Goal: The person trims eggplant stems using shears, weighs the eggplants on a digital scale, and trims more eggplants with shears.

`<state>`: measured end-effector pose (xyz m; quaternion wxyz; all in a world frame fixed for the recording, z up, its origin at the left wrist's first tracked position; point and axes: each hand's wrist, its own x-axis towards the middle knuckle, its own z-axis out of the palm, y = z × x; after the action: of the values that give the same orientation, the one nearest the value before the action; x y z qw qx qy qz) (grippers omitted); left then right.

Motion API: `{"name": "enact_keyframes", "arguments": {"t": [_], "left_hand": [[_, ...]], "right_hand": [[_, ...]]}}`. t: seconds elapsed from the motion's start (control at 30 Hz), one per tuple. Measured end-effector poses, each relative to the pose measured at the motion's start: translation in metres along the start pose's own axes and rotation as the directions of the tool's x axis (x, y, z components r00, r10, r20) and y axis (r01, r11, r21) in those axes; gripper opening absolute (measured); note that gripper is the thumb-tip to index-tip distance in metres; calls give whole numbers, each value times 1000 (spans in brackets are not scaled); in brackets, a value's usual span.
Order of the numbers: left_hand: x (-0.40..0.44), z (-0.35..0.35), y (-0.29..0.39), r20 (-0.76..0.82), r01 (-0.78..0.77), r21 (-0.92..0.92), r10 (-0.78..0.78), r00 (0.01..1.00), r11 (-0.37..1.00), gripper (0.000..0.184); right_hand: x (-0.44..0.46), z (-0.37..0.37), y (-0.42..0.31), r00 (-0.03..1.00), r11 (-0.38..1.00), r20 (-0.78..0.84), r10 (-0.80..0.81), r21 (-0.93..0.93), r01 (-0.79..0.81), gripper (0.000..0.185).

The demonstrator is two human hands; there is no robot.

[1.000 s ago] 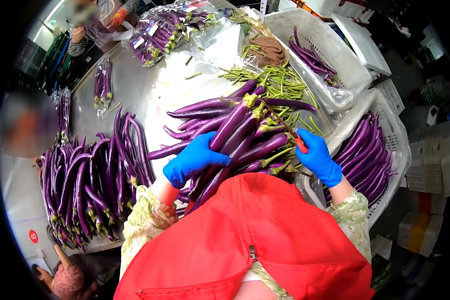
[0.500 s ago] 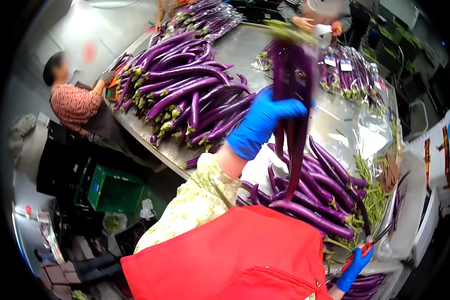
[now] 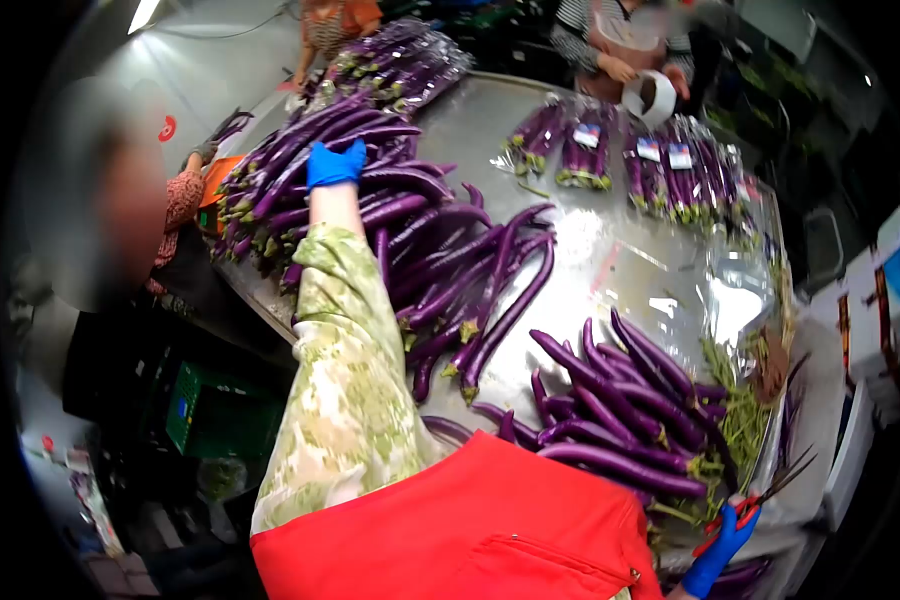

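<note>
I rest my blue-gloved left hand (image 3: 337,165) atop a heap of purple eggplants (image 3: 410,182) on the tabletop (image 3: 610,275); I cannot tell how far its fingers close. My right hand (image 3: 727,542) curls around red-handled scissors (image 3: 747,508), near a smaller eggplant pile (image 3: 598,384).

Round red sign (image 3: 167,128) on pale wall (image 3: 238,78); green crate (image 3: 222,420) lower left.

Long, glossy purple eggplants (image 3: 394,210) lie heaped on the table (image 3: 595,285), red-handled scissors (image 3: 763,497) near, blades parted.
</note>
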<state>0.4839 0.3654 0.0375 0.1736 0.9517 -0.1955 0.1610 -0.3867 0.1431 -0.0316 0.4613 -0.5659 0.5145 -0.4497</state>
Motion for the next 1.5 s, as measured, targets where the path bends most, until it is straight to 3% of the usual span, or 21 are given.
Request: {"name": "enact_keyframes", "arguments": {"t": [0.03,0.07,0.17,0.23,0.33,0.4,0.47,0.5,0.53,0.57,0.6,0.67,0.7,0.77,0.83,0.9,1.03,1.07,1.23,1.43,1.5], "left_hand": [[-5,-7,5,202,124,-140,-94,975,982,70],[-25,-34,28,95,-66,156,52,994,986,64],[-31,-49,38,308,-206,335,100,946,919,60],[-62,-38,88,300,-120,-277,205,932,953,54],[-87,-49,129,286,195,-889,169,943,416,45],[-79,-48,142,340,349,-924,83,937,-154,40],[-162,-40,213,350,355,-930,528,774,96,36],[-230,-54,267,414,298,-910,569,710,289,35],[-272,-45,290,435,170,-896,734,522,411,38],[-311,-39,302,423,35,-898,839,341,439,42],[-344,-32,312,457,-369,-790,871,178,490,50],[-375,9,315,415,-617,-743,902,-121,259,66],[-385,8,322,498,-760,-582,866,-52,289,64],[-379,6,325,415,-691,-679,906,-83,247,59],[-360,-31,344,668,-647,-633,723,-178,426,55],[-334,-66,363,698,-650,-628,680,-225,428,49],[-333,-85,388,722,146,-674,687,-78,725,34],[-333,-73,394,700,215,-666,698,-150,714,31],[-383,-29,412,618,495,-664,784,-58,560,22],[-393,-48,413,646,583,-626,763,15,518,21],[-386,-48,407,648,590,-635,760,55,499,30]], "right_hand": [[-7,4,-5,999,1000,-34,14,12,-14,54],[-13,6,-8,998,998,-49,44,42,-42,53],[-30,8,-31,991,997,-110,71,19,-69,50],[-34,2,-32,997,1000,-72,5,26,-3,45],[-47,-3,-26,987,1000,-162,-7,-2,7,45],[-52,-4,-26,978,998,-206,24,58,-12,47],[-59,-6,-19,969,992,-240,54,124,-25,49],[-62,-7,-13,967,991,-248,49,134,-16,49],[-67,-9,-10,966,989,-251,55,148,-18,49],[-70,-8,-9,966,986,-253,59,164,-17,48],[-73,-7,-12,964,986,-259,55,169,-11,47],[-80,-13,-7,953,996,-298,49,86,-25,46],[-83,-18,-1,946,1000,-324,23,20,-17,45],[-92,-25,1,934,999,-355,38,3,-39,46],[-98,-28,1,915,996,-396,71,69,-48,46],[-100,-31,3,895,983,-428,126,175,-55,47],[-85,-33,2,911,978,-387,139,196,-65,46],[-71,-34,-1,935,999,-353,20,38,-7,44],[38,-4,-6,918,866,-8,-397,-336,371,39],[130,53,49,789,549,577,-212,-597,585,30],[140,53,47,800,629,571,-186,-556,543,34]]}}
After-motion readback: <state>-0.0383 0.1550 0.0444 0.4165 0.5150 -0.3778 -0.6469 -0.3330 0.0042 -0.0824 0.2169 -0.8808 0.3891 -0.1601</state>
